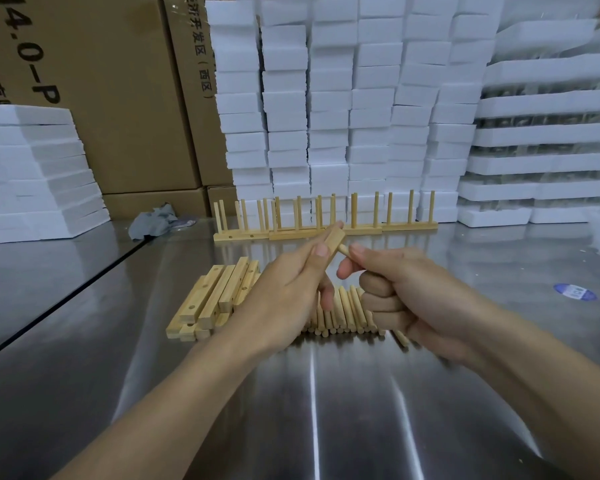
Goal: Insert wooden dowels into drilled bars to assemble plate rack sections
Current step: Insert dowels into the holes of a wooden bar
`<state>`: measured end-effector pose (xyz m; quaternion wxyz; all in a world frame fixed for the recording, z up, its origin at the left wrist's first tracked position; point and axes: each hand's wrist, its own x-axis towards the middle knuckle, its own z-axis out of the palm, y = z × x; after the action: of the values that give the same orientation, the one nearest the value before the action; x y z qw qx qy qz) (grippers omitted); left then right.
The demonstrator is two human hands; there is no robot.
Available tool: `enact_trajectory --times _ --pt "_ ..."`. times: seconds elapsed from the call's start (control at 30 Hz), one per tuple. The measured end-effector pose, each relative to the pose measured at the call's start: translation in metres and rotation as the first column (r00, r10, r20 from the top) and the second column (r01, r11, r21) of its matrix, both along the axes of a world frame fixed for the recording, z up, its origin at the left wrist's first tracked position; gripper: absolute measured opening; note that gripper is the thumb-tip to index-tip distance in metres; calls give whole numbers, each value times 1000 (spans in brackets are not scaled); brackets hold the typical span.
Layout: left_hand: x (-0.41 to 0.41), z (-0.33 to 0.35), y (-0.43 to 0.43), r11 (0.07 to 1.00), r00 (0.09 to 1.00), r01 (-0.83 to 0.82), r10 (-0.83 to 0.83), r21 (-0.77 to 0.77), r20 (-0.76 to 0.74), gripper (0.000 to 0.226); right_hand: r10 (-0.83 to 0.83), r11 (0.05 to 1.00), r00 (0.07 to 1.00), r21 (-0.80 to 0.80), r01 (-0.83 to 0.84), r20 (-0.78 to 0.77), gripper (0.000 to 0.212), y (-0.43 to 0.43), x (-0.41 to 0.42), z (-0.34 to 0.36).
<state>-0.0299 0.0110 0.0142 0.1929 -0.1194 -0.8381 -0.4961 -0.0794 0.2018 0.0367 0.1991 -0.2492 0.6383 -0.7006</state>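
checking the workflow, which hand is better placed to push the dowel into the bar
Probably right. The right hand pinches the dowel, its tip at the bar that the left hand grips.

Pale wooden bars (208, 303), white foam blocks (329, 98), brown cartons (118, 98), grey cloth (155, 220)

White foam blocks (329, 98) stand stacked along the back of the steel surface (84, 306), beside cardboard boxes (118, 98); a crumpled grey cloth (155, 220) lies nearby, and perhaps a blue sticker (574, 292) at the right.
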Motion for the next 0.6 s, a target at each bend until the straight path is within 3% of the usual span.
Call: enact_trajectory --times 0.07,0.13,0.2,0.23,0.27,0.3,0.4,0.6 --pt "0 1 3 1000 999 -22 22 -13 -33 45 15 999 999 30 -14 -28 37 2 0 4" --pt "-1 3 5 997 995 -67 65 -29 -78 46 -117 977 952 138 161 -282 37 0 3 3" --pt "-1 5 4 994 989 -108 107 -3 -102 47 -212 894 714 163 418 -667 31 -2 5 -3" --pt "-2 5 3 992 987 -126 127 17 -98 48 -207 850 580 149 505 -788 30 -3 6 -7" --pt "-2 5 1 990 987 -138 140 30 -84 48 -200 820 506 139 555 -839 30 -5 6 -10" --pt "-2 5 0 989 987 -145 146 27 -67 48 -213 812 493 127 569 -843 32 -7 7 -13" --pt "-1 3 -1 986 987 -158 156 -59 -38 49 -285 835 593 109 539 -754 41 -16 9 -20" --pt "-1 -2 6 982 988 -153 153 -110 -8 47 -322 864 699 103 492 -639 47 -15 5 -21"
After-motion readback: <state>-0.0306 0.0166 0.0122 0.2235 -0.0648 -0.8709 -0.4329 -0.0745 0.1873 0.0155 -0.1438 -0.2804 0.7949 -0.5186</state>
